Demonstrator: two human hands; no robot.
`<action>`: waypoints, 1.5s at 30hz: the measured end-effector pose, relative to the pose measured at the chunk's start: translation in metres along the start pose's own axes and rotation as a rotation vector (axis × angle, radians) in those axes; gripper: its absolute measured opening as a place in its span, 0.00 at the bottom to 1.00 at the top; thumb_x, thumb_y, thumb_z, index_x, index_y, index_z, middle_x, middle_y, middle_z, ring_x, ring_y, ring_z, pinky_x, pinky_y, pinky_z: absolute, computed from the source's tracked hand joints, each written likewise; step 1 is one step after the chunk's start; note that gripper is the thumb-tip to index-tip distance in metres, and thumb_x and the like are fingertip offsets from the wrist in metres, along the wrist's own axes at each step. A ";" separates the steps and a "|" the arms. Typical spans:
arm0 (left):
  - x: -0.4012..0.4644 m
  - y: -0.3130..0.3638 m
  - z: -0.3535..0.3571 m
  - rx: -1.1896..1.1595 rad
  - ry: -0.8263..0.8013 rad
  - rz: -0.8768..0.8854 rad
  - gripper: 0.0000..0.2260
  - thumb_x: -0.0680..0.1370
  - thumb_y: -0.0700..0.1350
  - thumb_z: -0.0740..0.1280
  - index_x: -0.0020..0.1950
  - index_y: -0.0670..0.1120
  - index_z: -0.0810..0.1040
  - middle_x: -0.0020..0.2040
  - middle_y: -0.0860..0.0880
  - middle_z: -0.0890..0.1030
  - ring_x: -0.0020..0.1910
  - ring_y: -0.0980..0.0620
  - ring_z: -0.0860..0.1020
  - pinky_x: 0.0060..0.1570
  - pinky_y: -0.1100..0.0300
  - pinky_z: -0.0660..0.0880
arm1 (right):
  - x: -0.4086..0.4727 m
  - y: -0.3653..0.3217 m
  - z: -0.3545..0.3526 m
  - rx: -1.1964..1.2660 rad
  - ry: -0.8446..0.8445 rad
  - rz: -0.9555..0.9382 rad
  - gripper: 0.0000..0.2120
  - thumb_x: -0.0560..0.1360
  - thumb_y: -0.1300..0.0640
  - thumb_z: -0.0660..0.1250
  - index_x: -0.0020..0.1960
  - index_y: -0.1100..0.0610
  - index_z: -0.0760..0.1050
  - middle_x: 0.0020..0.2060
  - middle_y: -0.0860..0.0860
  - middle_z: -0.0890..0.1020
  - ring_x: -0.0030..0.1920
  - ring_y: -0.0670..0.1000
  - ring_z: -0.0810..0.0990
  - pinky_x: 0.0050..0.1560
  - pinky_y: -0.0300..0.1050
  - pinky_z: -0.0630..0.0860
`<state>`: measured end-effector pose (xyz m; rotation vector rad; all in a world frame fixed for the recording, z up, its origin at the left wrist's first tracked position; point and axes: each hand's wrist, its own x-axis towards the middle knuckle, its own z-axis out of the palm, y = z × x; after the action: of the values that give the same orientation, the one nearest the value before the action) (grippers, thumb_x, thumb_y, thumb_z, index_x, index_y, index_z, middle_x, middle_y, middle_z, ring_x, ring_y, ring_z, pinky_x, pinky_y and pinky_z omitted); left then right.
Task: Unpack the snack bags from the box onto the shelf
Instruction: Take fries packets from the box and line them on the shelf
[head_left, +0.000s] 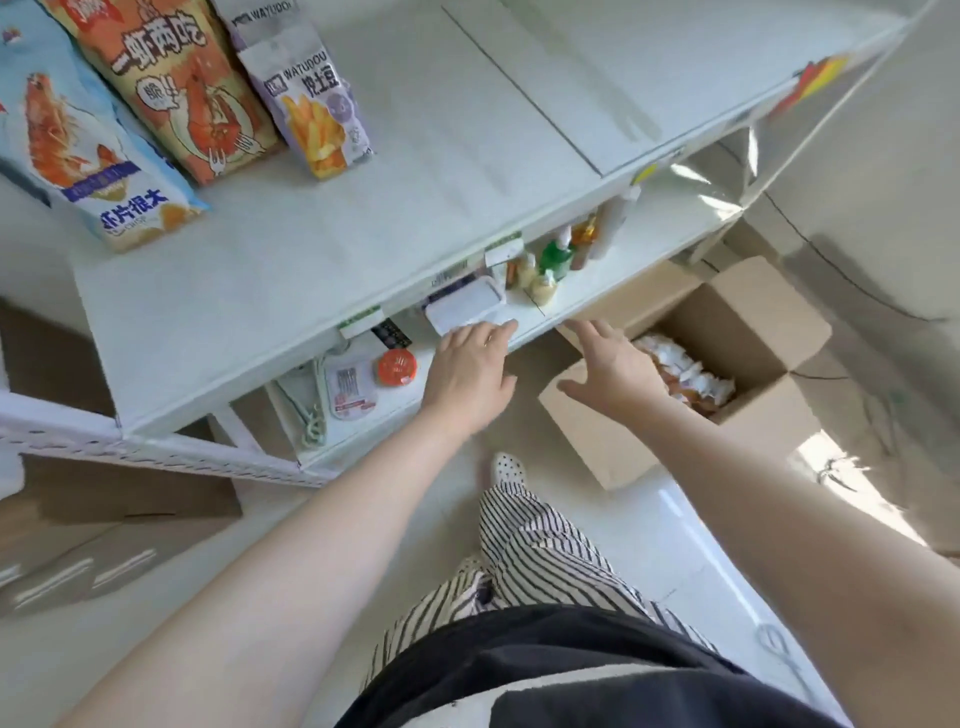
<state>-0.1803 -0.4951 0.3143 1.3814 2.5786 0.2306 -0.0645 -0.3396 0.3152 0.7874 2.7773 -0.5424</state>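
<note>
Both hands are held out empty over the floor, between the shelf (322, 249) and the open box (727, 332). The left hand (470, 366) is seen near the front edge of the lower shelf level, its fingers (496, 332) straight and close together, gripping nothing. The right hand (610, 366) is stretched toward the box, fingers (592, 330) spread and thumb out, just at the near left flap. The snack bags (685, 371) still to be unpacked are seen lying inside the box, on the floor to the right of the shelf. Three bags (171, 93) are already stood at the far left of the upper shelf, and much bare shelf is left to their right.

The step in hand is judged to be the reach into the box. It is best done with both hands brought down past the flaps, so that a bag is taken by its sides rather than crushed at the middle. The small bottles (558, 254) on the lower level should be cleared on the lift. Each bag should be set upright beside those already placed, label outward.
</note>
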 end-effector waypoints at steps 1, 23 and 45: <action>-0.011 0.010 0.011 0.003 -0.030 0.014 0.29 0.77 0.52 0.65 0.75 0.48 0.61 0.68 0.48 0.71 0.68 0.47 0.68 0.69 0.53 0.61 | -0.019 0.011 0.007 0.002 -0.015 0.036 0.39 0.72 0.49 0.73 0.77 0.54 0.58 0.70 0.54 0.69 0.68 0.57 0.70 0.57 0.52 0.75; -0.038 0.323 0.144 -0.014 -0.307 0.031 0.30 0.77 0.54 0.64 0.77 0.50 0.57 0.70 0.47 0.70 0.69 0.45 0.67 0.69 0.52 0.61 | -0.263 0.327 0.015 0.089 -0.048 0.401 0.39 0.73 0.47 0.72 0.77 0.54 0.57 0.72 0.53 0.67 0.71 0.54 0.66 0.55 0.52 0.76; 0.165 0.446 0.180 -0.080 -0.347 -0.067 0.31 0.77 0.55 0.65 0.77 0.49 0.57 0.72 0.47 0.67 0.70 0.44 0.67 0.67 0.51 0.64 | -0.126 0.510 -0.066 0.103 -0.069 0.304 0.37 0.73 0.46 0.71 0.76 0.54 0.59 0.70 0.51 0.69 0.68 0.54 0.70 0.53 0.50 0.76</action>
<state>0.1336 -0.1051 0.2270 1.1856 2.2980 0.0735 0.3098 0.0317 0.2633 1.1635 2.5177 -0.6424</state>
